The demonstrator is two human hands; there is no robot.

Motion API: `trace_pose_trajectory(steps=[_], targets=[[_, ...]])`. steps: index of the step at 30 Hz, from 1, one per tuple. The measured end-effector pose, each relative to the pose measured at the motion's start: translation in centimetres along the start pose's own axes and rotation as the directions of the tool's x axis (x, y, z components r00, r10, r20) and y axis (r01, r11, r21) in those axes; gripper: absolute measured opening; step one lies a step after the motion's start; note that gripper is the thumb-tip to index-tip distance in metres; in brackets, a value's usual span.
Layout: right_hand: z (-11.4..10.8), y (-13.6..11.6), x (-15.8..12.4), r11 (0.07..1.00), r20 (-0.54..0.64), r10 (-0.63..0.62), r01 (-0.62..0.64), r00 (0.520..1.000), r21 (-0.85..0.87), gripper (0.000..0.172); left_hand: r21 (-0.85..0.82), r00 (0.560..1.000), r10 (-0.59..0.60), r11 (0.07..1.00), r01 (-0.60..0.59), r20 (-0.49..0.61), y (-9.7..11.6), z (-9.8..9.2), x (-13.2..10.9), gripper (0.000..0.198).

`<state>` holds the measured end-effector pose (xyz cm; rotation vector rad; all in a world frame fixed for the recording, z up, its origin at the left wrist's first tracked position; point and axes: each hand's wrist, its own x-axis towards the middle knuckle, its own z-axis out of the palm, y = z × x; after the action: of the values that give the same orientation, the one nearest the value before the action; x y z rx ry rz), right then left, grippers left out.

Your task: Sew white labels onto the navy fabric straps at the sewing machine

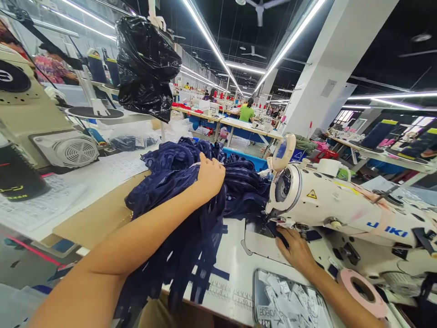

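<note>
Sewing table, white, with a ruler strip at the near edge. On it a white sewing machine, its head to the right of both hands.

Heap of dark blue fabric, sheer with a woven pattern, lies piled at table centre and spills over the near edge. Left hand sits on top of the heap, fingers curled into the folds, grasping a bunch. Judged soft, light, limp and prone to slide; best taken by a gathered handful, or near an edge for feeding.

Right hand lies flat on the machine bed below the needle, pressing a small dark piece; fingers extended, not clenched.

Just nearer than the right hand: metal tray of white labels. Right of it, a pink tape roll. A black plastic bag hangs beyond the heap. The machine head crowds the right side.
</note>
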<state>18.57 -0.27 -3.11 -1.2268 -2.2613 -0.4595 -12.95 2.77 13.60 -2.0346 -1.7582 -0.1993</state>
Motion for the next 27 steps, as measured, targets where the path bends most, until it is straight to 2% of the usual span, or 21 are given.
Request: trace_pose_trajectory(steps=[3,6,9,11,14,17,20,22,25,27], targets=[[0.0,0.0,0.0,1.0,0.014,0.012,-0.012,1.0,0.006,0.03,-0.013,0.997,-0.026,1.0,0.025,-0.072,0.4,0.1,-0.1,0.026],[0.2,0.1,-0.1,1.0,0.005,0.022,-0.022,1.0,0.013,0.029,-0.252,0.991,0.05,0.964,-0.081,-0.127,1.4,-0.5,0.4,0.023],[0.3,0.2,-0.2,1.0,0.004,0.013,-0.013,1.0,0.019,0.029,-0.557,0.976,0.152,0.803,-0.213,-0.154,4.0,-1.1,1.7,0.025],[0.4,0.3,-0.3,1.0,0.007,0.005,-0.006,1.0,0.025,0.03,-0.677,0.969,0.179,0.693,-0.247,-0.169,6.3,-1.1,2.7,0.031],[0.4,0.3,-0.4,0.999,-0.004,0.006,-0.006,1.0,0.032,0.03,-0.799,0.974,0.164,0.559,-0.222,-0.157,9.1,-0.5,4.1,0.022],[0.4,0.4,-0.5,0.999,-0.01,0.004,-0.003,1.0,0.036,0.03,-0.853,0.987,0.097,0.497,-0.162,-0.13,10.0,-0.1,4.8,0.007],[0.3,0.3,-0.5,0.999,-0.01,-0.013,0.014,1.0,0.036,0.029,-0.827,0.988,0.091,0.541,-0.156,-0.127,8.6,-0.4,4.8,0.007],[0.2,0.2,-0.4,0.999,-0.015,-0.018,0.018,1.0,0.03,0.029,-0.75,0.987,0.123,0.642,-0.159,-0.104,6.5,-0.7,4.8,0.006],[0.1,0.1,-0.2,1.0,-0.014,-0.013,0.014,1.0,0.023,0.029,-0.472,0.982,0.184,0.869,-0.148,0.032,3.0,-0.9,4.8,0.008],[-0.1,0.0,-0.2,1.0,-0.01,-0.012,0.012,1.0,0.022,0.028,-0.23,0.989,0.124,0.968,-0.104,0.075,1.1,-0.7,4.7,0.007]])
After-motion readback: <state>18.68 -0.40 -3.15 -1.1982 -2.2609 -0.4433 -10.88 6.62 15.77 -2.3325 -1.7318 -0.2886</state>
